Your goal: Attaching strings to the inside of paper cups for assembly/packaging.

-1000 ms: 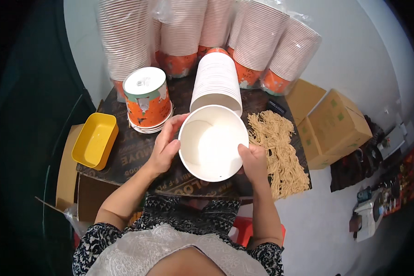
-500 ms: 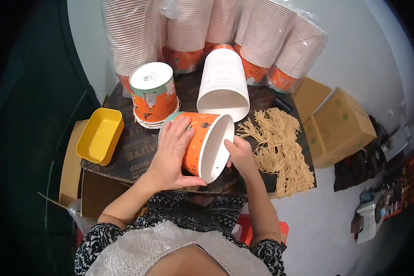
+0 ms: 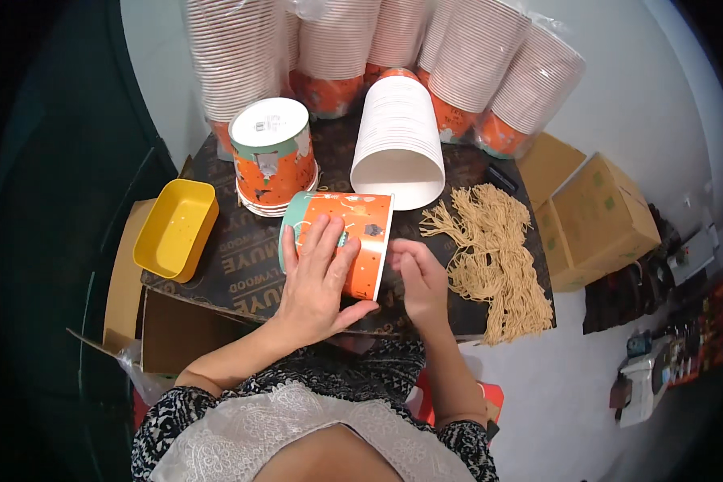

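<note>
An orange paper bucket [image 3: 368, 210] with a green base lies on its side at the table's front, its white rim toward the right. Over its near side my left hand [image 3: 317, 277] is spread, holding it, with the thumb by the rim. Just right of the rim is my right hand [image 3: 422, 283], its fingers curled together; whatever they hold, if anything, is hidden. The bucket's opening faces away from view. A bundle of tan cords [image 3: 498, 257] lies right of my right hand. Behind the bucket rests a nested stack of white buckets [image 3: 398, 140] on its side.
Upside-down orange buckets [image 3: 273, 169] stand at the left, near a yellow plastic bin [image 3: 169, 229]. Tall plastic-wrapped bucket stacks [image 3: 478, 56] line the back of the dark table [image 3: 245, 261]. An open cardboard box [image 3: 598, 221] sits to the right, beside a small black object [image 3: 502, 178].
The bucket has turned so its opening no longer faces me and its side shows more. My right hand has left the rim and drawn slightly right, fingers curled. The left hand stays on the bucket.
</note>
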The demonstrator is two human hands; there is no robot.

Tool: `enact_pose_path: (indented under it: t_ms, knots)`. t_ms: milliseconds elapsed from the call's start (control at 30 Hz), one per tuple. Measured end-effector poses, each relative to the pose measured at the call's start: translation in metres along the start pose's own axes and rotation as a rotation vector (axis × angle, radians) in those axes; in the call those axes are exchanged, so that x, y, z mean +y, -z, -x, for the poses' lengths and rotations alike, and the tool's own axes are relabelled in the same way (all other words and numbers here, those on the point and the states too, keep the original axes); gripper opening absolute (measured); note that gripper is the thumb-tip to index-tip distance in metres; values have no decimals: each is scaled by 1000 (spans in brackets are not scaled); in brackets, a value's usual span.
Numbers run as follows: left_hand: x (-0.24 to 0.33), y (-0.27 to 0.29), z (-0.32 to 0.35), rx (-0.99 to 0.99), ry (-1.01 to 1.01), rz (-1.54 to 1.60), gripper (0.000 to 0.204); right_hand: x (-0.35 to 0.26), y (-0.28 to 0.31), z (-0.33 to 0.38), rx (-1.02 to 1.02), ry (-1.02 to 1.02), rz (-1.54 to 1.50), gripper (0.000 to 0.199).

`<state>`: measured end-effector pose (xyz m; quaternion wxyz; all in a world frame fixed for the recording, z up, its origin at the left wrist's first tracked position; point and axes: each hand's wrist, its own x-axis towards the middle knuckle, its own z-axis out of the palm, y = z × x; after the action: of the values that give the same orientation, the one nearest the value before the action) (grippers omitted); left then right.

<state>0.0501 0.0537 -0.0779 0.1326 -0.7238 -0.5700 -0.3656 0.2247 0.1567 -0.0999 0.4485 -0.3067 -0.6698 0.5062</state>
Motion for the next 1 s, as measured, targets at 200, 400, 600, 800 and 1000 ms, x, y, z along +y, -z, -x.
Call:
enact_pose_path:
  t_ms: [200,400,600,800,1000]
  knots:
    - [4,-4,1,26,14,72,83,-21,-13,23,-70,-121,-513,20]
    - [8,-7,7,46,11,119,71,-8,-18,28,-100,-113,-581,15]
    - [12,-6,6,63,24,148,61,-3,-20,28,-79,-51,-477,18]
    - [5,-6,3,122,31,212,50,6,-19,29,-73,-68,-503,21]
    - [7,-3,-5,156,33,192,39,9,-21,30,-79,-49,-499,19]
